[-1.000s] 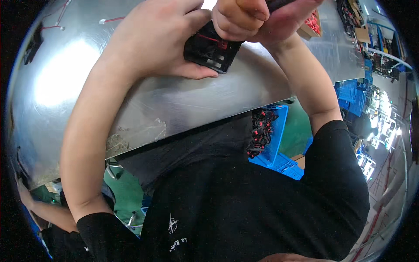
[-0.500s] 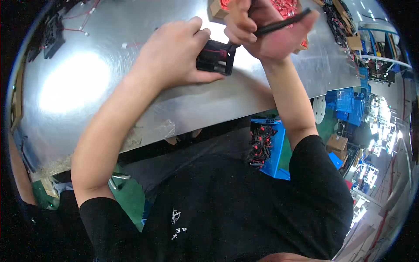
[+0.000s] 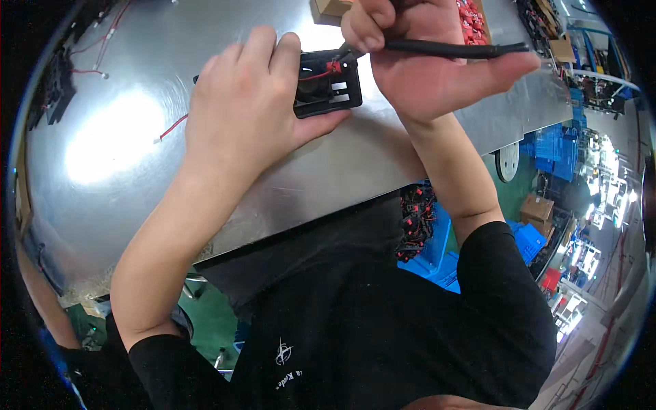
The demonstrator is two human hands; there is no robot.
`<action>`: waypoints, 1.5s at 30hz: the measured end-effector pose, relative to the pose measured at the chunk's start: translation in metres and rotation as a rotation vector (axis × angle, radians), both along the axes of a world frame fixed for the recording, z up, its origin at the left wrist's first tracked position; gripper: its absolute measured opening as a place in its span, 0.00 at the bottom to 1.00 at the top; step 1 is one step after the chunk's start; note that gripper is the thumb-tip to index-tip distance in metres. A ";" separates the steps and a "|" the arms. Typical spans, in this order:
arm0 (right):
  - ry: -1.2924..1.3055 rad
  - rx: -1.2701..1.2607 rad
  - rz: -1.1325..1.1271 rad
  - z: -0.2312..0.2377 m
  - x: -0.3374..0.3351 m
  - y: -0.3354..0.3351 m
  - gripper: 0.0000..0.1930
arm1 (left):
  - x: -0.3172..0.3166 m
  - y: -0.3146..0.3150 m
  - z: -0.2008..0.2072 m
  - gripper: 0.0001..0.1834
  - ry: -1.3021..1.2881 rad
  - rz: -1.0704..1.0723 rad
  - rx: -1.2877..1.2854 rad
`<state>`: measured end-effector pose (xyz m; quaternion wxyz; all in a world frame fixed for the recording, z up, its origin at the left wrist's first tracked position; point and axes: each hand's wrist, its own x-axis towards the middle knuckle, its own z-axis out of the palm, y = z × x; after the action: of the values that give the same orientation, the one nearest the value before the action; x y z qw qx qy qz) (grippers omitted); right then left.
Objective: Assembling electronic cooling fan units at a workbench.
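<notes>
Hands hold black housing, dark tool (kind unclear).

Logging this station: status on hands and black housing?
Left hand grips black housing. Right hand holds dark rod-like tool, one end near red part. Left hand hides part of housing.

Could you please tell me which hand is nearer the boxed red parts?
Right. The right hand appears beside the red parts; the left hand is farther left, holding a black housing.

Black T-shirt with short black sleeves, small white emblem, white lettering.
</notes>
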<state>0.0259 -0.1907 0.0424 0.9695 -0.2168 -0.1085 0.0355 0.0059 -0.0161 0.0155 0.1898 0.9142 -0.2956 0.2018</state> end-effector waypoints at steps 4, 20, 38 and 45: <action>-0.038 0.041 0.105 -0.004 0.002 0.002 0.66 | 0.000 0.002 -0.003 0.42 0.026 -0.021 -0.005; -0.105 -0.133 -0.061 0.001 -0.010 0.007 0.66 | 0.005 0.004 -0.002 0.33 0.074 -0.029 -0.053; -0.250 -0.355 0.196 -0.014 0.012 -0.001 0.64 | 0.016 0.012 0.011 0.30 0.178 -0.265 -0.030; -0.155 -1.183 -0.008 0.019 -0.007 0.018 0.66 | 0.024 0.010 0.028 0.32 0.263 -0.353 -0.155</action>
<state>0.0187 -0.1725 0.0619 0.6734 -0.7225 -0.1398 0.0701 0.0300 -0.0064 0.0430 0.3288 0.8494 -0.4073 0.0670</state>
